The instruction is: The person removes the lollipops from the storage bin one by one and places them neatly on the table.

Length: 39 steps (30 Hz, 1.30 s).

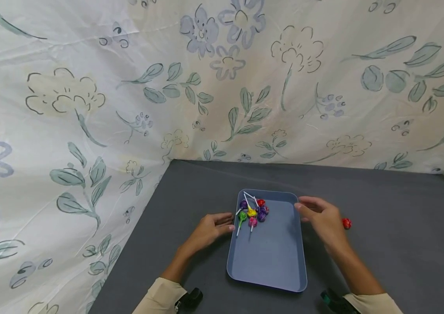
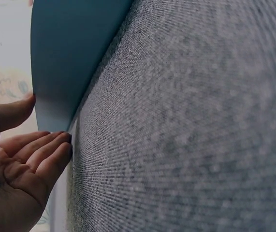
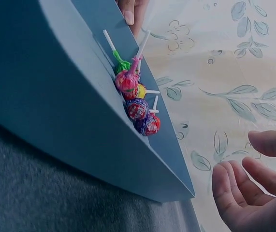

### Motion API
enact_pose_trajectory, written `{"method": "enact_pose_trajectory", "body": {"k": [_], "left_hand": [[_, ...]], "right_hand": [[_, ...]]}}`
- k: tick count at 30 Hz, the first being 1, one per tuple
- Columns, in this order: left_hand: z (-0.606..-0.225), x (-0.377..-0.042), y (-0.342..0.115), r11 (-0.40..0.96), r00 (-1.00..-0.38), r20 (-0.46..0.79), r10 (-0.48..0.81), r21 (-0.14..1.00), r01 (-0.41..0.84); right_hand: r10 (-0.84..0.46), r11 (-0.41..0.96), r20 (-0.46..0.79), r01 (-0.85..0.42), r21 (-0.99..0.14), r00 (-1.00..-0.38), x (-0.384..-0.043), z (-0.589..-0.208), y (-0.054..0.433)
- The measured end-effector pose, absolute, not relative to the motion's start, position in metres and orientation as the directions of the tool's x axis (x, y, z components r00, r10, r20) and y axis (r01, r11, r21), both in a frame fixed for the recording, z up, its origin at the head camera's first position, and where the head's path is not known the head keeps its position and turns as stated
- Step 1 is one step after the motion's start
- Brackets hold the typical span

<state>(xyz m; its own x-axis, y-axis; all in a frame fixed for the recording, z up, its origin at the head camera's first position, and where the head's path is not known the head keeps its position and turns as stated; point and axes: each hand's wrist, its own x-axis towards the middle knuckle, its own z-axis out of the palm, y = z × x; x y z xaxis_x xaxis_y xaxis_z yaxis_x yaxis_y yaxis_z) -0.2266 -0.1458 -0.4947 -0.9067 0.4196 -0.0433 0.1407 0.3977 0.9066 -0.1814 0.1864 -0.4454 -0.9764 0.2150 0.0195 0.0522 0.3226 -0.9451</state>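
Observation:
A blue-grey tray [image 1: 276, 257] lies on the table between both hands. Several lollipops, among them a green one [image 1: 242, 216], a yellow one [image 1: 252, 212] and a pink one [image 3: 127, 81], are clustered at its far left part. My left hand [image 1: 212, 230] is at the tray's left side, fingers extended; in the left wrist view the thumb and fingertips meet the tray wall [image 2: 75, 53]. By the far right corner, my right hand [image 1: 323, 220] has loosely bent fingers and holds nothing; the right wrist view shows a gap to the tray. A red lollipop [image 1: 347, 223] lies beside it, partly hidden.
The table has a dark grey cloth [image 1: 402, 231]. Behind it and along the left hangs a pale curtain [image 1: 214, 117] printed with flowers and leaves.

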Motion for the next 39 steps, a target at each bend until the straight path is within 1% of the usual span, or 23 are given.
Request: {"method": "enact_pose_trajectory", "body": {"k": [11,20,29,39], "left_hand": [[-0.495,-0.227,-0.146,0.391,-0.905,-0.042,0.422,0.909,0.140],[-0.496,-0.227,-0.145,0.394,-0.906,-0.042,0.422,0.908,0.141],[-0.494,-0.228,-0.145,0.404,-0.908,-0.052,0.415,0.905,0.133],[-0.494,-0.227,-0.145,0.396,-0.910,-0.050,0.411,0.909,0.129]], "right_hand": [[0.216,0.276,-0.046,0.106,-0.955,-0.975,-0.186,-0.446,0.172],[0.223,0.261,-0.048,0.107,-0.959,-0.974,-0.193,-0.447,0.168],[0.199,0.231,-0.054,0.100,-0.968,-0.979,-0.199,-0.452,0.157],[0.194,0.250,-0.073,0.121,-0.961,-0.978,-0.200,-0.454,0.152]]}}
